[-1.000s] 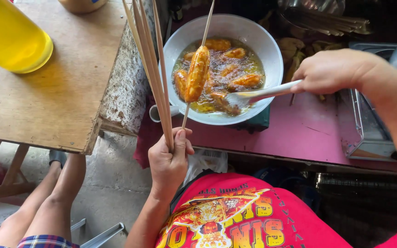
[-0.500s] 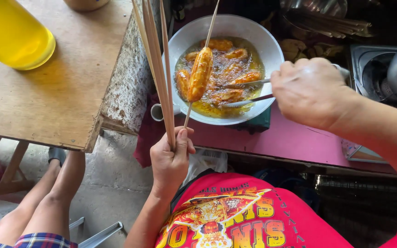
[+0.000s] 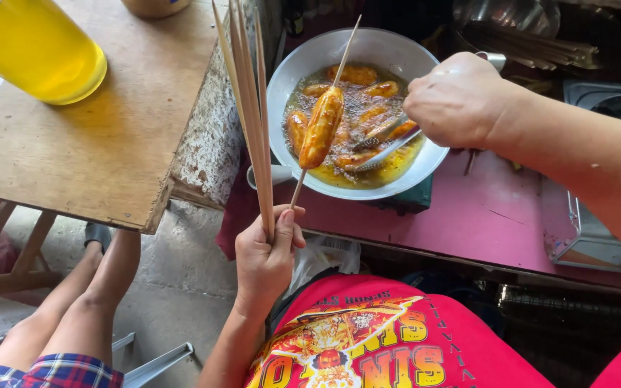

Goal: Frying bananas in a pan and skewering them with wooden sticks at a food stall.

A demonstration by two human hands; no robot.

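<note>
Fingers of our left hand (image 3: 267, 251) clamp bundle of bare skewers (image 3: 249, 108) plus one skewered fried banana (image 3: 321, 127), raised above pan (image 3: 292, 68) so oil drips back. Our right hand (image 3: 458, 100) grips tongs (image 3: 382, 144), tips among frying pieces (image 3: 357, 75).

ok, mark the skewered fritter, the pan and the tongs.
skewered fritter (image 3: 321, 128), head view, middle of its golden crust
pan (image 3: 368, 44), head view, bare inner wall at the far rim
tongs (image 3: 386, 140), head view, metal blades above the oil

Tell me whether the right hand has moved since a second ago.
Yes. The right hand has shifted left, from beyond the pan rim to over its right edge, bringing the tongs into the oil.
</note>
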